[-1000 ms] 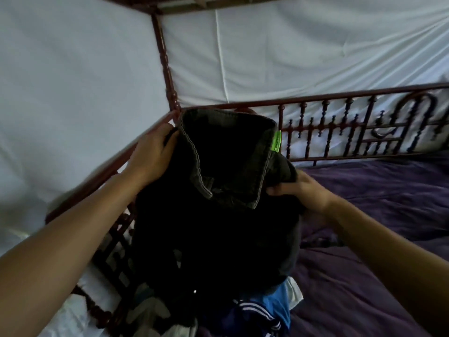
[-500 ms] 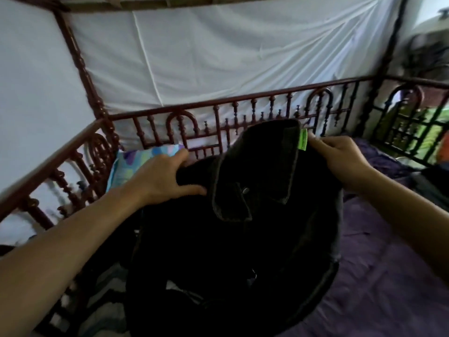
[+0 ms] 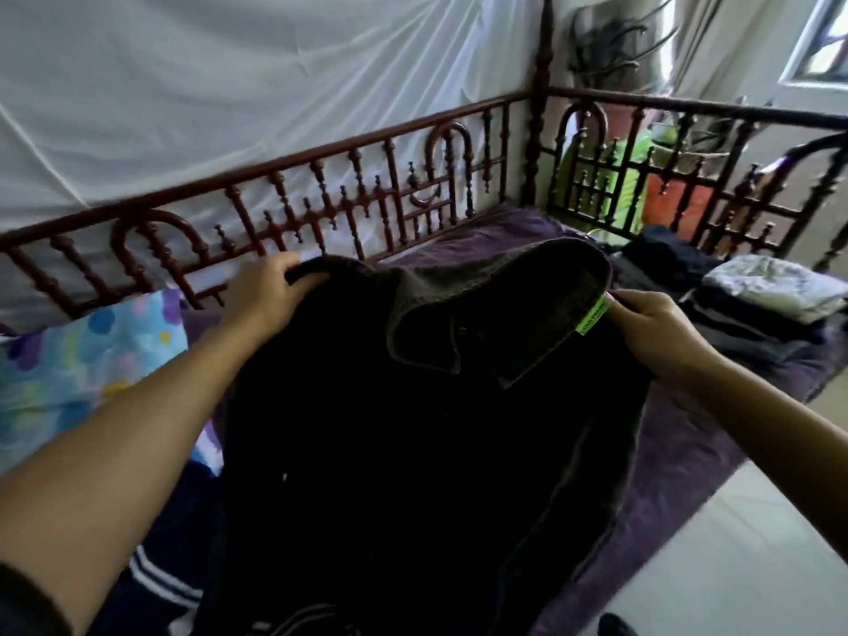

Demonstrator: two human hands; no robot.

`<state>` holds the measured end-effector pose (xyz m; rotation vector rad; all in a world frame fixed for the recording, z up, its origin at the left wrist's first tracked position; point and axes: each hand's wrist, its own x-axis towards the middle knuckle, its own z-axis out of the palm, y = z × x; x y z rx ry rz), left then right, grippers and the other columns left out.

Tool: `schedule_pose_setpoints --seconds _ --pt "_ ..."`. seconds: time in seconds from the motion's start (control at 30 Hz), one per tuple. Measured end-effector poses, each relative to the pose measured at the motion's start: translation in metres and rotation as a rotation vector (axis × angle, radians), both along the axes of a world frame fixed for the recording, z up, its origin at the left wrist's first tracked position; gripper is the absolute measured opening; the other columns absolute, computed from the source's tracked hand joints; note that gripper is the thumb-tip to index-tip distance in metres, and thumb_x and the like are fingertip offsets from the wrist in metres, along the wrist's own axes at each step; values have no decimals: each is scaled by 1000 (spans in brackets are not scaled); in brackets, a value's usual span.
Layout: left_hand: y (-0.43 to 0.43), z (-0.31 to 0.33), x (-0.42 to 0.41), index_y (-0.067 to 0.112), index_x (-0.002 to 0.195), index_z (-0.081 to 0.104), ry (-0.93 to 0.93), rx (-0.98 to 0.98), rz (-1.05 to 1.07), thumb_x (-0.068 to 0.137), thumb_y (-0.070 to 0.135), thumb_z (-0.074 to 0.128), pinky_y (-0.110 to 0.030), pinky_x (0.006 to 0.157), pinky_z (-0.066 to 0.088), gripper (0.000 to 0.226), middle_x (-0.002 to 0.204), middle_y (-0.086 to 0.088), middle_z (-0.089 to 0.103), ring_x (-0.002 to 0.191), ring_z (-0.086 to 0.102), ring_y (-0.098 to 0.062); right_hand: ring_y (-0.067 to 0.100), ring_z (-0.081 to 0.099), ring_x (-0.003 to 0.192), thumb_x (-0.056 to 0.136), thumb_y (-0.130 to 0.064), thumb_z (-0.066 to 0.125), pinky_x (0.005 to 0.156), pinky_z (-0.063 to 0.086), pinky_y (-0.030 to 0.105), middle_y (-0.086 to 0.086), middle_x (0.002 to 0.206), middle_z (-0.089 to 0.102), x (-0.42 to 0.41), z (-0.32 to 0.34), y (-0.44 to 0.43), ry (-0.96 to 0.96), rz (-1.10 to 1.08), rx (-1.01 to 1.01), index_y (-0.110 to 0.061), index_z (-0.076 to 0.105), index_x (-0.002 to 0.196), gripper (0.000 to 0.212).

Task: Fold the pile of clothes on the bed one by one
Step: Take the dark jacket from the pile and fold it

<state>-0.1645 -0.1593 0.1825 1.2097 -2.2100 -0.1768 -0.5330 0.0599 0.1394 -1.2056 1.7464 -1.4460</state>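
Note:
A black denim jacket with a grey collar and a green tag hangs in front of me above the purple bed. My left hand grips its left shoulder. Gripping the right shoulder beside the green tag is my right hand. The jacket's lower part drapes down over the bed and hides what lies under it. A dark garment with white stripes lies at the lower left.
A red wooden rail runs along the bed's far side, with a white sheet behind. A blue patterned pillow lies at left. Folded clothes are stacked at the right end. Light floor shows at lower right.
The view has swung right along the bed, bringing the stack of folded clothes and the floor into sight. Both hands still hold the jacket by its shoulders, spread wider apart.

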Motion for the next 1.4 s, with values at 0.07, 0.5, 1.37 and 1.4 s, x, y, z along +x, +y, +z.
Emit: schedule_pose_setpoints --seconds 0.07,0.5,1.37,1.4 --pt "-18 14 -58 21 72 55 -153 -197 -37 84 64 48 -33 53 31 46 66 -9 59 62 56 -29 24 49 65 93 -37 57 59 36 30 15 71 57 -45 -26 6 -64 -97 24 0 66 88 39" --pt "-115 -167 -512 21 100 54 -429 104 -200 94 30 52 -37 72 35 11 106 -8 67 99 60 -34 21 55 65 96 -24 50 61 45 37 12 71 64 -359 -260 -25 -171 -519 441 -12 63 79 25" --pt "-84 -493 -255 16 146 29 -224 1095 953 80 49 70 -49 99 42 84 141 -19 39 125 43 -40 29 17 144 70 -36 80 102 36 53 6 158 16 -321 -448 -363 1011 511 825 -28 13 150 105" --pt "-90 -502 -253 19 148 23 -168 1092 982 74 52 74 -50 99 41 95 143 -19 36 127 41 -40 32 26 139 70 -37 80 99 39 52 8 155 23 -320 -457 -371 1014 515 885 -29 12 149 105"
